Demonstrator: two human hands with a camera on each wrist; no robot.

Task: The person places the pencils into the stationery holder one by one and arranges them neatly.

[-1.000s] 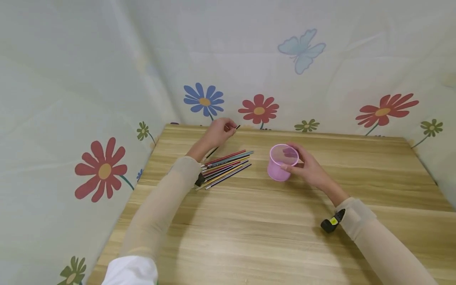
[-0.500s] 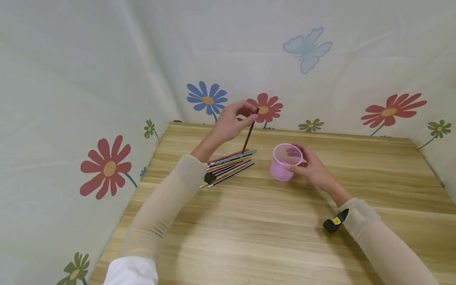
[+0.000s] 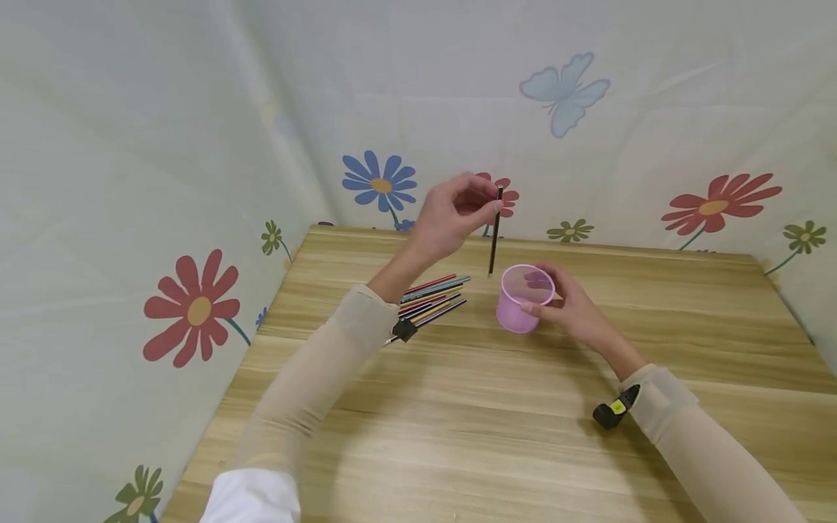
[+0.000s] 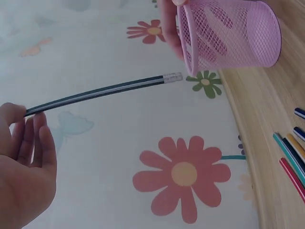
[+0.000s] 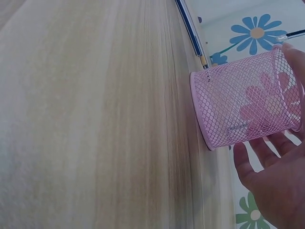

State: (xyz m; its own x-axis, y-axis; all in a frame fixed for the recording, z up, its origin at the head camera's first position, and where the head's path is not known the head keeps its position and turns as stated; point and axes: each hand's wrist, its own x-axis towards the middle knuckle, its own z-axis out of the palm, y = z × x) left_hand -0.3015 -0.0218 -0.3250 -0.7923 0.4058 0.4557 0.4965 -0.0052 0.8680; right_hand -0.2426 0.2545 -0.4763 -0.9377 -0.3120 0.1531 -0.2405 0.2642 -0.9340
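Observation:
My left hand [image 3: 447,218] pinches a dark striped pencil [image 3: 495,240] near its upper end, between thumb and fingers. The pencil hangs almost upright, its eraser end [image 4: 172,77] downward, just left of and above the rim of a pink mesh pencil cup [image 3: 516,317]. Pencil and cup are apart. In the right wrist view the cup [image 5: 238,102] stands upright on the table. My right hand [image 3: 575,312] holds it from the right side, thumb in front and fingers behind, partly seen through the mesh.
Several pencils [image 3: 434,294] in red, teal, yellow and dark blue lie loosely bunched left of the cup, partly hidden by the left forearm. The wooden table [image 3: 497,421] meets a flower-printed curtain [image 3: 615,181] at its back and left edges.
My left hand has lifted the dark pencil from behind the pile, turned it upright and carried it right towards the cup. The right hand keeps holding the cup in place.

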